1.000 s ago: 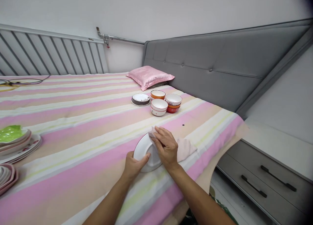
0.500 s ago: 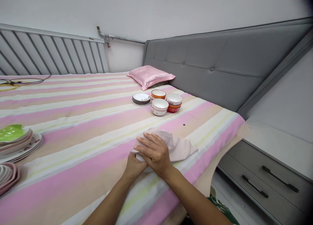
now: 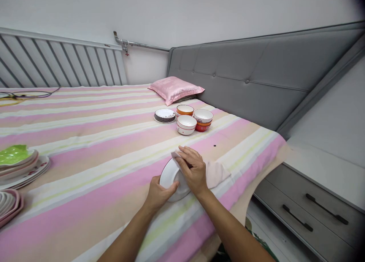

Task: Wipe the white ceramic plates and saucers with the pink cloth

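Note:
A white plate is tilted up over the near part of the bed, its left rim in the grip of my left hand, thumb across its face. My right hand is closed on a pale pink cloth and holds it against the plate's upper right side. Part of the cloth trails to the right on the bedsheet. The right hand and cloth hide the plate's right portion. Beyond my hands stand several stacked bowls beside a stack of small plates.
On the left lie stacked larger plates with a green leaf-shaped dish on top, and a pink tray of white dishes. A pink pillow rests near the grey headboard. A drawer cabinet stands right of the bed's edge.
My right hand has moved right and slightly up with the cloth, uncovering the plate's white face. The left hand keeps its hold at the left rim.

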### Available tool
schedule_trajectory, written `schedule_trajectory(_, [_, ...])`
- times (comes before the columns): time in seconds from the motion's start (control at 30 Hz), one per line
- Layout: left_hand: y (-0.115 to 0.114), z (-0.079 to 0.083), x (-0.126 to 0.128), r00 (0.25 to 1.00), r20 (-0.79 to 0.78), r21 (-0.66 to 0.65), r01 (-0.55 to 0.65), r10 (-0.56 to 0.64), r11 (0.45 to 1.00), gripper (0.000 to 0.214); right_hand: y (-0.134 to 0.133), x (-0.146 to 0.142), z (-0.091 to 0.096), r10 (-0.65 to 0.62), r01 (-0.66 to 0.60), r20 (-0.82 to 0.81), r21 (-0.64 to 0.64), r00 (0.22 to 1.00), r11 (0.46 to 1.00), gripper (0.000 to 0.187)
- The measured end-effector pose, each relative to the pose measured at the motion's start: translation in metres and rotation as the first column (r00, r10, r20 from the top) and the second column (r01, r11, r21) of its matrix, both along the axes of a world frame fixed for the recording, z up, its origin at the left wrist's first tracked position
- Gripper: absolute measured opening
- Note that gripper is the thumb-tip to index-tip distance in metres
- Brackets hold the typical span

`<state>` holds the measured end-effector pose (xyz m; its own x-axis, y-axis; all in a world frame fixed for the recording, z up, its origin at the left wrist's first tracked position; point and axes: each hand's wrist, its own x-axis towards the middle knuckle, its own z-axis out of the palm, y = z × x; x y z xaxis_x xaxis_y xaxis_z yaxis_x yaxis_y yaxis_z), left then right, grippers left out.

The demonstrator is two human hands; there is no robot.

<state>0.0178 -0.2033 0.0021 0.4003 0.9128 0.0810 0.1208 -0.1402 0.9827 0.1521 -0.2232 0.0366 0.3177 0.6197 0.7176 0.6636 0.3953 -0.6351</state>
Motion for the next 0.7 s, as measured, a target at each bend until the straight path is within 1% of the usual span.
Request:
schedule_trajectory(0.1, [-0.001,0.001,0.0,1.0,0.002,-0.002,0.005,-0.005,1.0,0.026,0.003,0.006,-0.006,-0.019,0.017,-0.162,-0.016,0.987,1.0,0.021])
schedule_trajectory(0.23, [-0.001,0.002,-0.001,1.0,-0.019,0.013,0.022,-0.021,1.0,0.025,0.006,0.012,-0.013,-0.072,0.042,-0.376,-0.088,0.924,0.995,0.025])
schedule_trajectory(0.3, [-0.001,0.002,-0.001,0.999,-0.032,0.033,0.035,-0.034,0.999,0.024,0.006,0.014,-0.015,-0.103,0.046,-0.449,-0.135,0.888,0.99,0.028])
schedule_trajectory(0.37, [-0.001,0.002,-0.001,0.998,-0.047,0.064,0.044,-0.041,0.997,0.023,0.005,0.016,-0.015,-0.13,0.056,-0.478,-0.166,0.869,0.985,0.031])
schedule_trajectory(0.43, [-0.003,0.002,-0.001,0.997,-0.061,0.095,0.053,-0.048,0.994,0.021,0.003,0.016,-0.013,-0.15,0.081,-0.45,-0.168,0.88,0.982,0.031])
schedule_trajectory(0.5, [-0.004,0.003,-0.001,0.996,-0.067,0.12,0.069,-0.061,0.99,0.02,0.0,0.014,-0.009,-0.146,0.103,-0.369,-0.135,0.918,0.985,0.028])
schedule_trajectory(0.6, [-0.006,0.004,0.0,0.993,-0.066,0.146,0.108,-0.099,0.983,0.018,-0.006,0.009,0.001,-0.104,0.096,-0.175,-0.055,0.979,0.994,0.022])
schedule_trajectory(0.7, [-0.006,0.005,0.001,0.99,-0.067,0.176,0.132,-0.122,0.976,0.012,-0.012,0.001,0.01,-0.047,0.047,0.056,0.004,0.997,0.999,0.018])
